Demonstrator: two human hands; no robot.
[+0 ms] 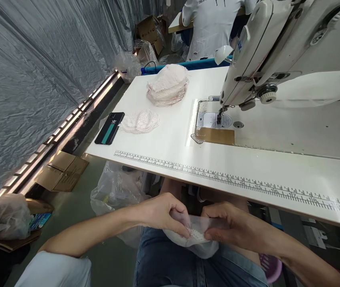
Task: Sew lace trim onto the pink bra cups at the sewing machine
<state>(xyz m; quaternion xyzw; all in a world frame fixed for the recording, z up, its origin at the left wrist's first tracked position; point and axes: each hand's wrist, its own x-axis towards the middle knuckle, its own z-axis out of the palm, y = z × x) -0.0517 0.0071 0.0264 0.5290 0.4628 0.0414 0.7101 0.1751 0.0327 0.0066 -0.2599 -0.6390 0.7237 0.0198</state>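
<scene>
Both hands are down in my lap, below the table's front edge. My left hand (163,213) pinches one side of a small white lace fabric piece (194,238), and my right hand (228,225) pinches the other side. The piece rests over my jeans. On the white sewing table (170,139) a single lace piece (140,121) lies flat, with a stack of similar pink-white pieces (167,85) behind it. The sewing machine (280,48) stands at the right, its needle (219,116) over the plate.
A black phone (110,127) lies near the table's left edge. A printed ruler (232,181) runs along the front edge. Plastic bags (116,191) and flat cardboard (62,171) sit on the floor at left. A person in white (212,28) stands behind the table.
</scene>
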